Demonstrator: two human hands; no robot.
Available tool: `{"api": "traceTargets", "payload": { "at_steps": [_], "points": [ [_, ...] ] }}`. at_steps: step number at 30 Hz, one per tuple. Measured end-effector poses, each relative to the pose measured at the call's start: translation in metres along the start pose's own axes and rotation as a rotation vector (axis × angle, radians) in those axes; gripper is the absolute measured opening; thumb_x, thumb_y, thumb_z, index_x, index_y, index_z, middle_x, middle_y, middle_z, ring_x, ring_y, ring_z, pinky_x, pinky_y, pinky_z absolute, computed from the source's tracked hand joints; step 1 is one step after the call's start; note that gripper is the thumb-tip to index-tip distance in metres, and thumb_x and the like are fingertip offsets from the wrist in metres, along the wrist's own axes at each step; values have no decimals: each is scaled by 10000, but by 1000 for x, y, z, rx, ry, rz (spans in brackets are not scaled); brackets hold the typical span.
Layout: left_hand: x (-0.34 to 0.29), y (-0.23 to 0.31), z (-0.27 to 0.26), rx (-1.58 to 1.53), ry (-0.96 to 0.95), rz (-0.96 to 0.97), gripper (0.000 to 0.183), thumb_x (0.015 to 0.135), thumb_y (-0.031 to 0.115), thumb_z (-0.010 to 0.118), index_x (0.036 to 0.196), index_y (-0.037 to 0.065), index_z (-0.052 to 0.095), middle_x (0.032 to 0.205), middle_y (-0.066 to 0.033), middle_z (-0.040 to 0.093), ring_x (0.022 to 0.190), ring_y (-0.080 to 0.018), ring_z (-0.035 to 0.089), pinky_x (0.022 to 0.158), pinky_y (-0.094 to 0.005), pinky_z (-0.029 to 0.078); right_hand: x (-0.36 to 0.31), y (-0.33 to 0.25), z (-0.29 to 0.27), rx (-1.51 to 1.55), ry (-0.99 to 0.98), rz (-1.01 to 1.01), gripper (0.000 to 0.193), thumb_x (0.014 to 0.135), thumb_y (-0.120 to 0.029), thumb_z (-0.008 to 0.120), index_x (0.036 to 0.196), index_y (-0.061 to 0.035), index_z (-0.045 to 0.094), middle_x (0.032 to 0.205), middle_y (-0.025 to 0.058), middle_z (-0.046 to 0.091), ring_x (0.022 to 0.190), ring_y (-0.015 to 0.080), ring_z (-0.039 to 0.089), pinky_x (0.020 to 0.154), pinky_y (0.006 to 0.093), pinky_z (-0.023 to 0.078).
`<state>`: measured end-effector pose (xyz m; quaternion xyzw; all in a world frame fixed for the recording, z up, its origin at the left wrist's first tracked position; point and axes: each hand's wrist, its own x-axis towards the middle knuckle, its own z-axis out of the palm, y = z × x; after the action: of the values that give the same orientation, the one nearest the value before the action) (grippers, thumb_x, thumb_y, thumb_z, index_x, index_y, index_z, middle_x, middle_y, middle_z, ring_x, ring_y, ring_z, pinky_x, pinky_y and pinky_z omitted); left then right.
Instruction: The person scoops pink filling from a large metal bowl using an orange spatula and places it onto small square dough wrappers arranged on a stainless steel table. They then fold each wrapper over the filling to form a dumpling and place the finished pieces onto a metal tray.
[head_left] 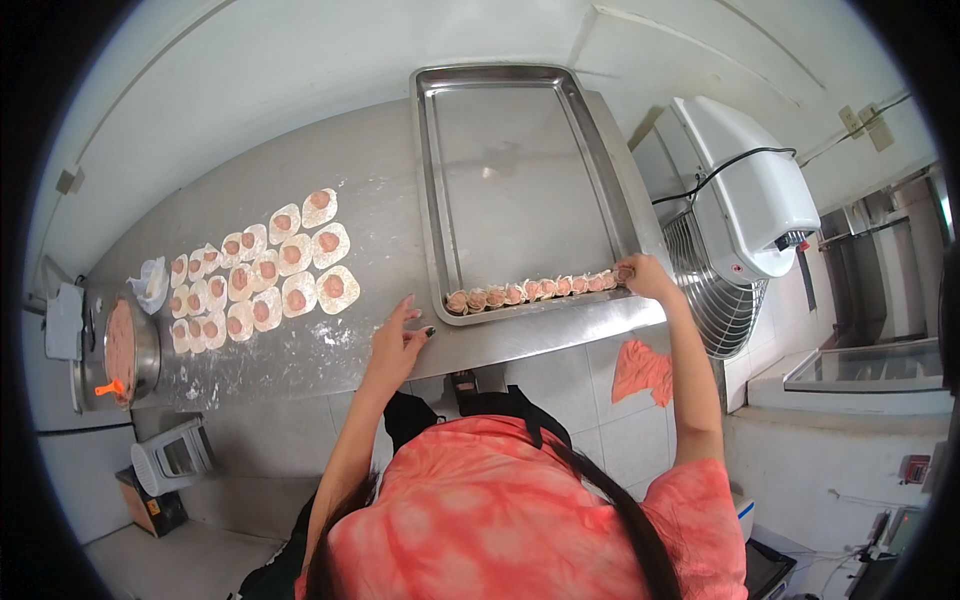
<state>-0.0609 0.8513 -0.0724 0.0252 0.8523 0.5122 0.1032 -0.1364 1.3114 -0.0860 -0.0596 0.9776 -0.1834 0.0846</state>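
Note:
At the near right corner of a big metal tray (429, 190), my right hand (648, 277) has its fingers closed around a small meat dumpling at the end of a row. The row of open-topped dumplings (530, 290) stands along the tray's near side, packed close together. Just off the tray's near left corner, over the steel table, my left hand (396, 338) is open with its fingers apart and nothing in them. Further left, flat pale wrappers (338, 302) lie in rows, each with a dab of pink meat filling (330, 241).
A metal bowl (148, 362) of pink filling with an orange-handled tool (110, 387) stands at the table's left end, beside a crumpled white wrapping (150, 287). White flour marks the steel table (380, 150). A white machine (755, 190) with a wire guard (715, 300) stands right.

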Motion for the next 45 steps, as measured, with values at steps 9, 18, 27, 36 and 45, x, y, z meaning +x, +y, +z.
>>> {"api": "traceTargets", "payload": {
  "at_steps": [9, 18, 27, 36, 45],
  "points": [
    [12, -2, 14, -69, -51, 16, 567, 813, 2, 561, 1342, 63, 365, 1116, -151, 574, 783, -202, 638, 685, -287, 497, 3, -3, 0, 51, -42, 78, 227, 702, -142, 656, 899, -33, 688, 758, 163, 659, 718, 273, 652, 667, 337, 498],
    [18, 3, 37, 107, 14, 18, 583, 766, -7, 627, 1310, 28, 420, 841, -151, 628, 759, -229, 659, 681, -304, 513, -2, -12, -14, 258, -214, 179, 369, 663, -76, 646, 1027, -20, 642, 914, 150, 654, 795, 239, 626, 737, 299, 491],
    [17, 12, 40, 121, 50, 11, 611, 749, 38, 671, 1306, 10, 420, 775, -158, 642, 711, -218, 663, 664, -297, 508, -5, -6, -9, 53, -281, -62, 652, 492, -22, 662, 1137, -8, 577, 927, 171, 559, 878, 336, 570, 784, 355, 471],
    [17, 2, 45, 119, 84, -3, 579, 732, 71, 698, 1261, 0, 474, 745, -155, 631, 696, -221, 659, 642, -297, 500, -4, -20, -15, 19, -300, -40, 607, 466, -2, 684, 1066, 34, 602, 931, 156, 551, 878, 328, 580, 774, 342, 489],
    [14, 11, 36, 65, 64, 1, 566, 734, 85, 698, 1254, 10, 486, 765, -141, 641, 712, -216, 659, 656, -294, 502, -3, -45, -26, -121, -456, 54, 837, 495, -118, 774, 1258, -11, 447, 1190, 196, 459, 1110, 368, 466, 917, 376, 420]
  ]
}}
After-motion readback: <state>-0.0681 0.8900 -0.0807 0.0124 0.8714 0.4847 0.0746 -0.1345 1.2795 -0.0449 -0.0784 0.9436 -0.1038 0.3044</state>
